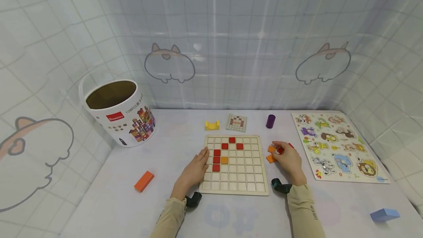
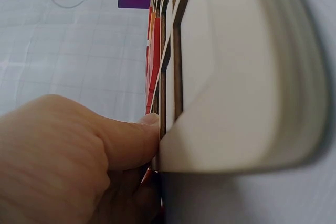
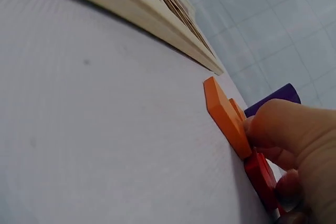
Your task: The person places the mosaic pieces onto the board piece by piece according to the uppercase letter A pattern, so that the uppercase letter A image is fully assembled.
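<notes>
My left hand [image 1: 195, 169] rests along the left edge of a wooden grid board [image 1: 242, 191], fingers extended. In the left wrist view its thumb [image 2: 128, 137] touches the board's rim. Red tiles [image 1: 216, 152] and one orange tile [image 1: 224, 160] lie in the board's squares. To the right of the board, my right hand [image 1: 288, 158] bends over loose tiles on the table, thumb and index finger apart. Its fingertips touch or nearly touch an orange tile [image 3: 227, 119] and a red tile [image 3: 261, 178]. The hand hides part of these tiles.
A small pattern card [image 1: 236, 123], a yellow block [image 1: 212, 125] and a purple cylinder [image 1: 270, 121] stand behind the board. An animal puzzle [image 1: 340, 146] lies at the right, a blue block [image 1: 384, 215] nearer. At left are a large bucket [image 1: 120, 124] and an orange block [image 1: 144, 181].
</notes>
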The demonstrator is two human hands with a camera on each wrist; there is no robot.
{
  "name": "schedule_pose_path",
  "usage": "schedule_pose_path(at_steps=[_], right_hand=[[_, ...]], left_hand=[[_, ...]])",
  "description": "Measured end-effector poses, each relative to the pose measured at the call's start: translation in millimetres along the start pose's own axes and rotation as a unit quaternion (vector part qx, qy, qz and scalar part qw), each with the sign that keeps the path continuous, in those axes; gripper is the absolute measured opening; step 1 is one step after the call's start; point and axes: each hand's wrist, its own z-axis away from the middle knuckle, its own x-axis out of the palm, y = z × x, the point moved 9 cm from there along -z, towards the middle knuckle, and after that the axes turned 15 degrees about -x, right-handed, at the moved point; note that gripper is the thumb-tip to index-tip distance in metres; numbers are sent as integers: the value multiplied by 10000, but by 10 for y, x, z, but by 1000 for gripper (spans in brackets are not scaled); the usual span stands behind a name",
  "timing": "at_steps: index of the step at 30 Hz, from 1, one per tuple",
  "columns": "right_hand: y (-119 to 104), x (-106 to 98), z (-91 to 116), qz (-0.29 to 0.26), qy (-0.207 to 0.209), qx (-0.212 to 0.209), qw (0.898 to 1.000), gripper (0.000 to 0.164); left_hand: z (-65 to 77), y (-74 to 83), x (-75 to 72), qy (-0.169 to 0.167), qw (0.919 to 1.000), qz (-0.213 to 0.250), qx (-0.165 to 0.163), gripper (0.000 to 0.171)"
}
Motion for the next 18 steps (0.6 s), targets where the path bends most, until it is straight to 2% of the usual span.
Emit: schedule_pose_path(at_steps=[9, 14, 18], right_hand=[[-73, -129, -1, -933, 396, 185, 9947, 42], [-246, -238, -64, -1008, 580, -71, 9932, 40], [-370, -243, -96, -1072, 641, -288, 9917, 40]], left_hand=[[-6, -13, 13, -29, 10000, -57, -54, 54], [-24, -15, 5, -24, 10000, -41, -67, 55], [-29, -13, 8, -30, 9999, -38, -90, 55]])
